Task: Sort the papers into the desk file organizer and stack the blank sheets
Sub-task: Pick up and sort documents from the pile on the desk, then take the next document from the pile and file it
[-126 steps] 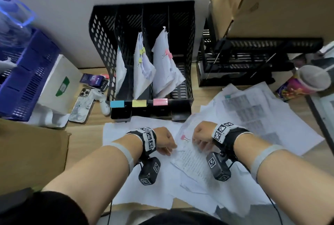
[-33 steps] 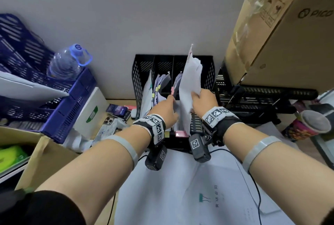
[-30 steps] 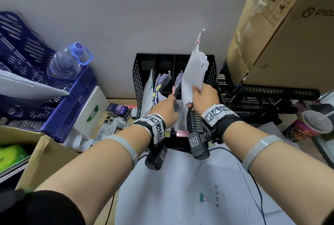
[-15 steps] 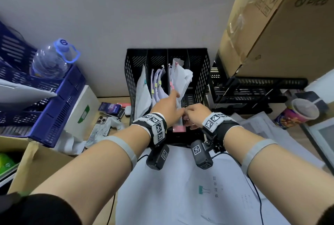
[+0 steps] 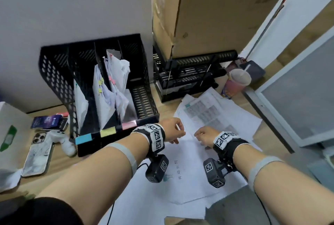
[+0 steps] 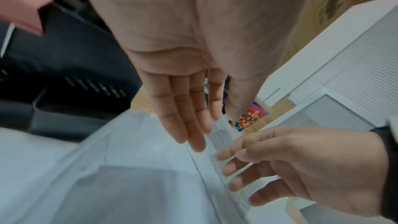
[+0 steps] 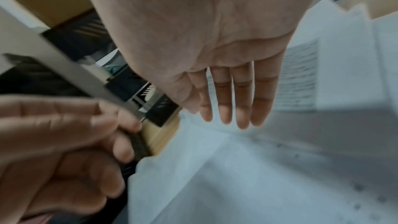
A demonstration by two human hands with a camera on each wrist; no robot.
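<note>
Desk (image 5: 59,161) strewn with papers (image 5: 182,154); my left hand (image 5: 172,130) and right hand (image 5: 205,137) hover above, relaxed, holding nothing.

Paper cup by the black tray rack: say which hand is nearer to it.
Right. The right hand hangs open over the loose sheets, below and left of the paper cup; the left hand is farther left, beside the file organizer.

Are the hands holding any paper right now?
No. The left hand and right hand both hover with loose fingers above the papers on the desk, gripping nothing.
</note>
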